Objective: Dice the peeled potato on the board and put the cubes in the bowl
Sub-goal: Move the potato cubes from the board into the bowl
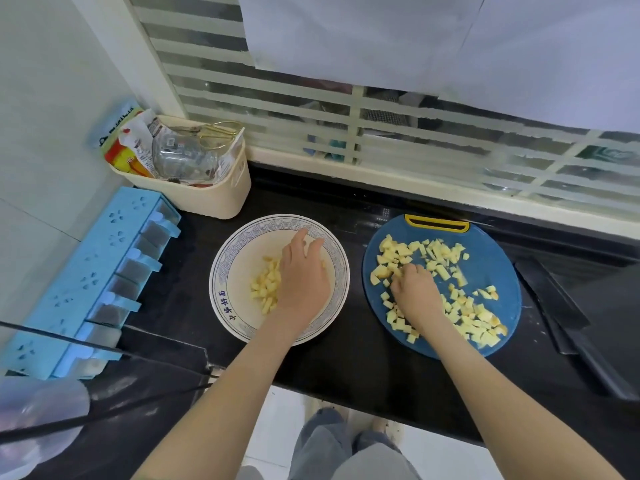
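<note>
The dicing looks finished: the pale yellow potato cubes [446,254] lie scattered in loose clusters over the round dark blue plastic cutting board with a yellow handle slot [491,268], which sits on the black stone desk [346,368], and a smaller heap of cubes [265,289] already rests in the wide cream ceramic bowl with a blue patterned rim [217,282] just to the left of the board. The left hand [303,275] hovers palm down over the bowl with its fingers spread and loose, grasping nothing that can be seen. The right hand [414,294] is down on the board's left half with its fingers curled in over a clump of cubes, gathering them into a grasp. These pieces should be light and firm, not fragile, but freshly cut potato is probably wet and starchy, so single cubes are likely to slip from pinching fingertips or cling to skin; a cupped scoop from the side of a pile, fingers under and thumb closing over the top, would carry more and drop fewer than picking from above. Cubes near the board's edge could be knocked onto the desk, so sweeping inward seems safest. A dark-bladed knife [554,306] lies on the desk to the right, apart from both hands
</note>
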